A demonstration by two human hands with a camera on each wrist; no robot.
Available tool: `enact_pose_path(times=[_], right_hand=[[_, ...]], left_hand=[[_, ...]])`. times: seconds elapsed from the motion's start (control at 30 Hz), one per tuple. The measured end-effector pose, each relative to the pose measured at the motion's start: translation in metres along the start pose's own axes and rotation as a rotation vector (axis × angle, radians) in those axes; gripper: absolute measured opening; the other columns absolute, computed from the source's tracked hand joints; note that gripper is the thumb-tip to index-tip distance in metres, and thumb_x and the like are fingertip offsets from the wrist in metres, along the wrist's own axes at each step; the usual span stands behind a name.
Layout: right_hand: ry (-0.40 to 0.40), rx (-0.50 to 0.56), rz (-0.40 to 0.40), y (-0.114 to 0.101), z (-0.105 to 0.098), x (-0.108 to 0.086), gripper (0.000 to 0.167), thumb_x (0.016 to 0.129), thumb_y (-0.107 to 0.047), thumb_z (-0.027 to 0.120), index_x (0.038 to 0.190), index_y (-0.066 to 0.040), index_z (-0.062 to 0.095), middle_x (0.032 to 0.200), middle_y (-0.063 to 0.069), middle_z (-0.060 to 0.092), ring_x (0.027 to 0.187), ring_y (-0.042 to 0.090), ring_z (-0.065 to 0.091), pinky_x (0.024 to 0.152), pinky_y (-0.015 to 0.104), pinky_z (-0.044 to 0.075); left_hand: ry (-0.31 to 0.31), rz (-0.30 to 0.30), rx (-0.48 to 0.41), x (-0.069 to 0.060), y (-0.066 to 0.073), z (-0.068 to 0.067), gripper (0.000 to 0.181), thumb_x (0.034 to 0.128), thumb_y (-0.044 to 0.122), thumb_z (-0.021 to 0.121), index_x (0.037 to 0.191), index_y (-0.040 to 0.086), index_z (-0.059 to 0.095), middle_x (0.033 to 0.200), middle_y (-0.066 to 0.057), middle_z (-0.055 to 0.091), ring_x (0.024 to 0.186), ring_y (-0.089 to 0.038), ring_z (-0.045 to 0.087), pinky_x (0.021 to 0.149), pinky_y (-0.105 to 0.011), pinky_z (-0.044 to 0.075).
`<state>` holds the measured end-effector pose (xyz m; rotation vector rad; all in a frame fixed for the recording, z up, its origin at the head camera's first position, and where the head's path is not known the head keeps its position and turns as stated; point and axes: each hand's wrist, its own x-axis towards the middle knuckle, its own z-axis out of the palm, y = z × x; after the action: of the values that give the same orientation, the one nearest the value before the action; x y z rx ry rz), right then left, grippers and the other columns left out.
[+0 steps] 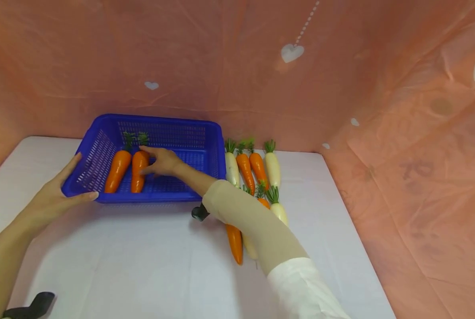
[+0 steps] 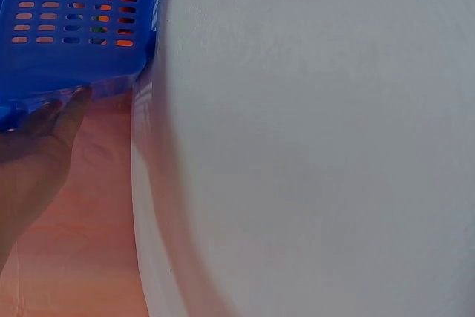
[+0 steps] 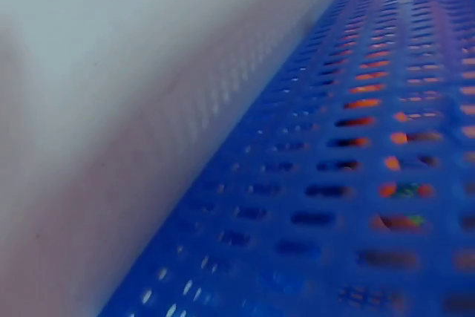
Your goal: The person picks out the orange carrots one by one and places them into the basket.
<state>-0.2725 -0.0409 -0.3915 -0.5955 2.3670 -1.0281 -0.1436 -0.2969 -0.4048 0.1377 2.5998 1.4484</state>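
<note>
On the surface [image 1: 133, 266], loose carrots [image 1: 234, 246] and white radishes [image 1: 273, 170] stretch toward the far edge. Our left hand [image 1: 48, 199] grips the blue basket [image 1: 181, 196] near the surface's far left corner; our right hand [image 1: 163, 161], finger and thumb apart, reaches over the right carrot [image 1: 137, 184] of two inside.

The white table [image 1: 141, 257] carries a blue basket [image 1: 173, 196] beside carrots [image 1: 245, 173] and white radishes [image 1: 273, 169].

Beige forearm sleeve [image 1: 257, 226], white upper sleeve [image 1: 305, 285]
</note>
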Motion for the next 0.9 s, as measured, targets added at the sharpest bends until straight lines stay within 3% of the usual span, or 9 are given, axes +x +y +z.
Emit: enact_pose_path(times=[0.1,0.23,0.4,0.57,0.73,0.9], right_hand=[[0.017,0.022,-0.041,0.004,-0.008,-0.008,0.078,0.089,-0.023,0.077,0.155,-0.025,0.037,0.149,0.007,0.05,0.083,0.023,0.072,0.074,0.026,0.058],[0.043,0.152,-0.093,0.009,-0.022,-0.024,0.07,0.09,-0.018,0.075,0.152,-0.023,0.044,0.147,0.01,0.051,0.094,0.026,0.071,0.081,0.032,0.059],[0.076,0.258,-0.178,0.015,-0.044,-0.055,0.065,0.091,-0.017,0.073,0.15,-0.023,0.046,0.147,0.009,0.052,0.11,0.018,0.067,0.087,0.028,0.056],[0.128,0.339,-0.222,0.025,-0.066,-0.082,0.061,0.092,-0.015,0.072,0.148,-0.023,0.049,0.143,0.006,0.054,0.111,0.017,0.067,0.09,0.024,0.055],[0.19,0.333,-0.262,0.036,-0.086,-0.102,0.06,0.092,-0.013,0.072,0.147,-0.015,0.05,0.141,0.01,0.056,0.114,0.023,0.065,0.091,0.029,0.055],[0.234,0.308,-0.246,0.048,-0.102,-0.118,0.06,0.092,-0.01,0.071,0.148,-0.012,0.048,0.142,0.013,0.054,0.118,0.026,0.063,0.093,0.031,0.055]], left_hand=[[0.002,0.0,0.0,0.0,0.0,0.0,0.1,0.0953,0.025,0.066,0.155,0.04,-0.012,0.162,-0.02,-0.015,0.143,-0.053,-0.014,0.108,-0.075,-0.009],[0.004,-0.001,-0.005,0.0,-0.001,0.0,0.099,0.0953,0.025,0.066,0.155,0.04,-0.012,0.162,-0.02,-0.015,0.143,-0.053,-0.015,0.108,-0.075,-0.009],[0.004,0.002,-0.005,0.0,-0.002,0.0,0.099,0.0955,0.025,0.066,0.155,0.042,-0.011,0.162,-0.02,-0.015,0.143,-0.053,-0.015,0.107,-0.075,-0.009],[0.01,-0.001,-0.015,-0.001,-0.003,0.0,0.098,0.0954,0.025,0.066,0.154,0.045,-0.01,0.163,-0.016,-0.014,0.145,-0.05,-0.015,0.109,-0.073,-0.01],[0.029,0.014,-0.011,0.0,-0.003,0.001,0.099,0.0943,0.024,0.067,0.156,0.042,-0.009,0.163,-0.018,-0.012,0.145,-0.05,-0.013,0.111,-0.069,-0.011],[0.038,0.024,-0.016,0.0,-0.004,0.002,0.099,0.0941,0.023,0.068,0.156,0.041,-0.008,0.163,-0.017,-0.011,0.146,-0.047,-0.012,0.113,-0.066,-0.012]])
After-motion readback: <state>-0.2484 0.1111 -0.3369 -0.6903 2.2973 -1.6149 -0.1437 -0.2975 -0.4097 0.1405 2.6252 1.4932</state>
